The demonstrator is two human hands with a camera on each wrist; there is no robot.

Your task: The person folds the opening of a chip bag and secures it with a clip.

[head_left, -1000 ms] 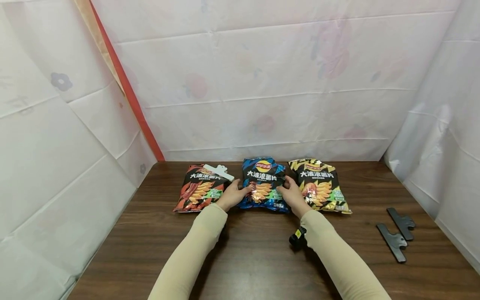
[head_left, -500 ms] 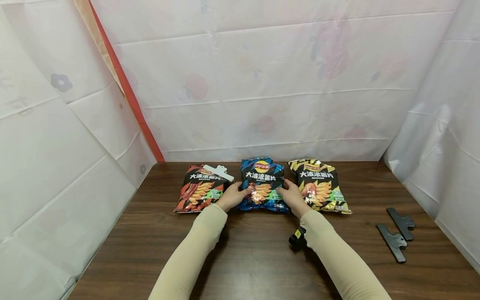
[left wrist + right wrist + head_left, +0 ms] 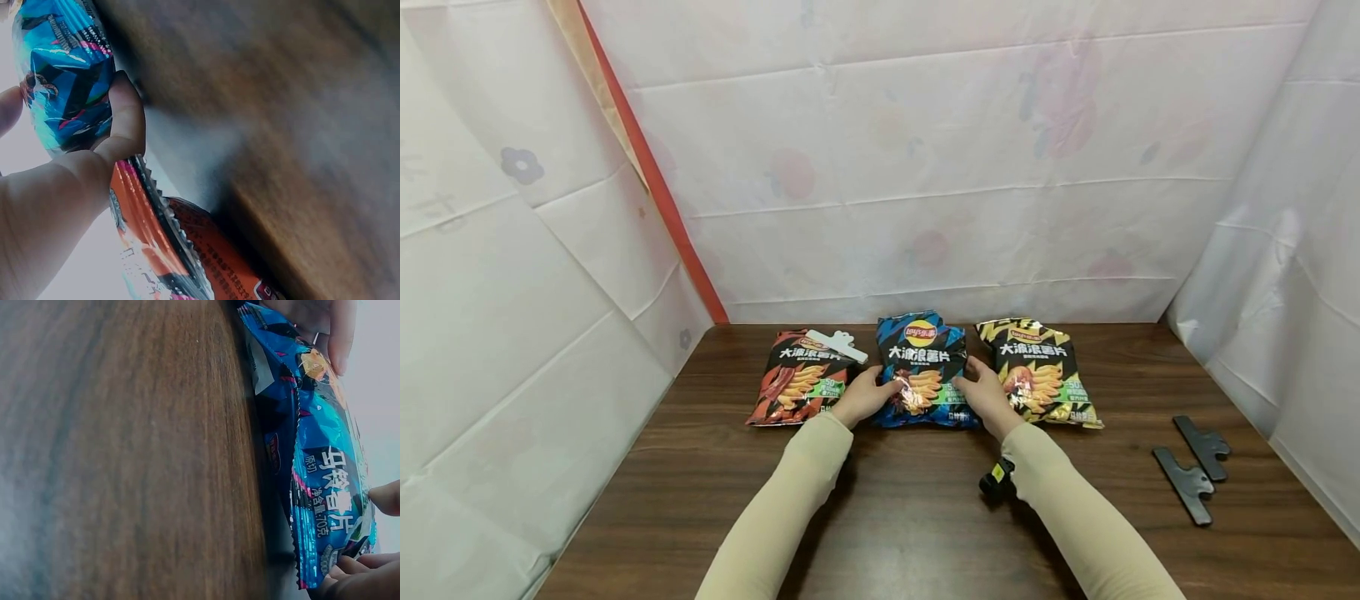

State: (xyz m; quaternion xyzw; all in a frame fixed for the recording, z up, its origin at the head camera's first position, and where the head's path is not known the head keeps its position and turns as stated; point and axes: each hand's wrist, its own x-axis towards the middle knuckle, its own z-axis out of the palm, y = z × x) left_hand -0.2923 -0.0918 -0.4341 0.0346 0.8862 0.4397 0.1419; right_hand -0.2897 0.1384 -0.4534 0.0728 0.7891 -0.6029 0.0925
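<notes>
Two forearms in pale sleeves (image 3: 771, 517) reach forward over a dark wood-grain desk (image 3: 902, 517). The left hand (image 3: 863, 395) and the right hand (image 3: 987, 395) face each other across a blue chip bag (image 3: 919, 354), one at each side edge. Each grip is closed only to the bag's thickness, thumb on the front and fingers round the edge, so the bag is pinched from both sides. It is at the far side of the desk, between a red bag (image 3: 797, 379) with a white clip (image 3: 837, 342) on its upper corner and a yellow bag (image 3: 1037, 375). The blue bag is shiny and puffed, with a black front panel, round yellow logo, large white Chinese lettering, pictured golden chips, a green label and a crimped, jagged lower edge.
</notes>
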